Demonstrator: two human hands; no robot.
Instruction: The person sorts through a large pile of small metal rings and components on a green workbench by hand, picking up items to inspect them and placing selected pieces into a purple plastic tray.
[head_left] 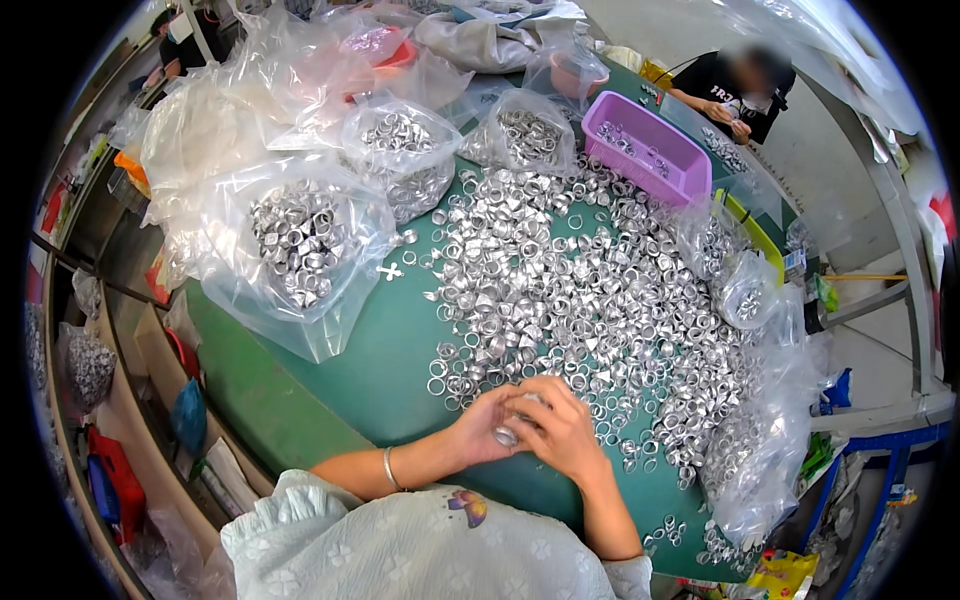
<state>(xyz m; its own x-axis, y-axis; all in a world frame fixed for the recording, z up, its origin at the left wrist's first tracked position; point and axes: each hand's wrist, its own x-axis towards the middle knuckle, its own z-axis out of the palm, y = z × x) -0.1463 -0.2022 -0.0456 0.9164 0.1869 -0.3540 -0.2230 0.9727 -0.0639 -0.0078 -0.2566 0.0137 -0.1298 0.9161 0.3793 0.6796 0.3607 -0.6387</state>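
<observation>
Rings (560, 290) lie massed ahead of both hands and off to the person's right — a loose, silvery heap whose long axis slants from the far middle of the green table (375, 395) toward its near right corner. The right hand (562, 428) is the nearer one: its knuckles sit right at the heap's near edge, with scattered pieces just beyond the fingers. The left hand (485, 430), at the end of a forearm wearing a bracelet (390, 468), comes in from the lower left and faces more bare table.

The two hands meet at the fingertips. The left is curled closed on a small silver piece (505, 437), which shows low between the hands, near the person's body; the right arches over with bent fingers (blurred, so I cannot tell whether it too grips something). Which way the silver piece points is likewise too small to judge.

Farther off, a clear bag (350, 290) of similar metal pieces lies ahead and to the left, while a purple basket (640, 182) stands beyond the heap's far right edge.
</observation>
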